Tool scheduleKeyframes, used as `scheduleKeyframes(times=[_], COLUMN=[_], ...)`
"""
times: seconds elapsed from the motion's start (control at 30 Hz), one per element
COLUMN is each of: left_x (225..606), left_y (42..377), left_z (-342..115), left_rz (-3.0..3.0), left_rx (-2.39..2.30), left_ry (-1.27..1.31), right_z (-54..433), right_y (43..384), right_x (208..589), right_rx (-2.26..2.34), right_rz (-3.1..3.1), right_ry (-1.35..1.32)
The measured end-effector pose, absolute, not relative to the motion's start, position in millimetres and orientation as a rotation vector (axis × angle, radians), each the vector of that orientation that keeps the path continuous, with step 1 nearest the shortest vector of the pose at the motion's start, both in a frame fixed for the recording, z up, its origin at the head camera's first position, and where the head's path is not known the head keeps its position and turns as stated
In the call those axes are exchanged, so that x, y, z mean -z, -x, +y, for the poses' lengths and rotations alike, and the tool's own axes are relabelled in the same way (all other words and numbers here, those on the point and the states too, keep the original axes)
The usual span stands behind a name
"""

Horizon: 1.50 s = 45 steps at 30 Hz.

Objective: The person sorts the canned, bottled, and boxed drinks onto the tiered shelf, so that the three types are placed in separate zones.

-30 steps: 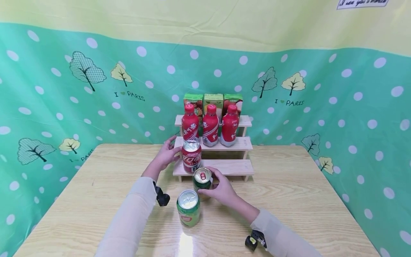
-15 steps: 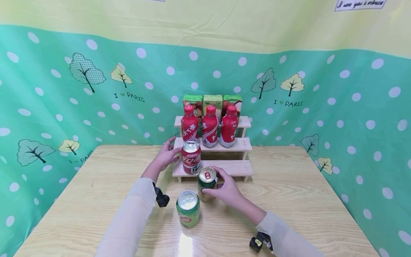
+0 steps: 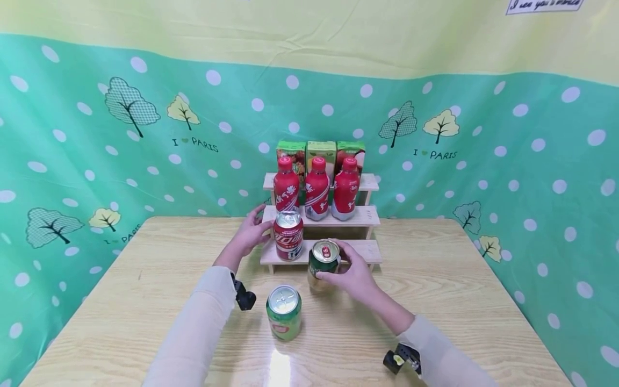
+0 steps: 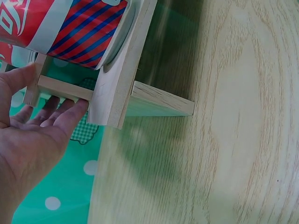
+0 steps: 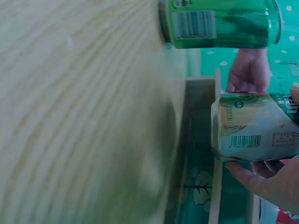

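My right hand (image 3: 355, 273) grips a dark green and gold drink can (image 3: 324, 260), thumb on the near side and fingers at the far side. In the right wrist view this can (image 5: 254, 126) is off the table, before the lowest step. My left hand (image 3: 250, 231) is at the left side of a three-step wooden rack (image 3: 350, 251); in the left wrist view its relaxed fingers (image 4: 70, 114) touch the side frame. A red cola can (image 3: 288, 236) stands on the bottom step's left end, close to the left thumb. A light green can (image 3: 284, 314) stands on the table.
Red bottles (image 3: 317, 191) stand on the middle step, and juice cartons (image 3: 321, 156) on the top step behind them. The wooden table (image 3: 435, 301) ends at a green dotted cloth (image 3: 309, 102). The bottom step has bare surface right of the cola can.
My right hand has moved the green and gold can rightward and up, away from the cola can. The left hand, the rack and the light green can have stayed put.
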<state>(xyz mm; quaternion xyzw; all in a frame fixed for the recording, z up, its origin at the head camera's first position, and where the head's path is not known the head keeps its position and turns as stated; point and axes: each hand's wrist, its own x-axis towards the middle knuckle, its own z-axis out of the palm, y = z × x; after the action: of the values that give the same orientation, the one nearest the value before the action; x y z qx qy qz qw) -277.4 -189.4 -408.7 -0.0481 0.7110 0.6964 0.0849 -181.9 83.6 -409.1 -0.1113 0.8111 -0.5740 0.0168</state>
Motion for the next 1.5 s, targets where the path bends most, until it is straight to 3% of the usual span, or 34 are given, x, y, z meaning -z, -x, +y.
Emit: scheduleKeyframes(times=[0.77, 1.5], left_x=[408.4, 409.6], left_y=[277.0, 276.2], left_z=[-189.8, -189.7], left_rz=[2.128, 2.115], left_rx=[-2.078, -2.09], left_ry=[0.127, 0.127], right_z=[95.7, 89.8], right_y=[201.8, 230.7], right_x=[388.5, 395.1], right_rx=[1.77, 1.746], right_rz=[2.589, 2.612], right_ry=[0.366, 0.335])
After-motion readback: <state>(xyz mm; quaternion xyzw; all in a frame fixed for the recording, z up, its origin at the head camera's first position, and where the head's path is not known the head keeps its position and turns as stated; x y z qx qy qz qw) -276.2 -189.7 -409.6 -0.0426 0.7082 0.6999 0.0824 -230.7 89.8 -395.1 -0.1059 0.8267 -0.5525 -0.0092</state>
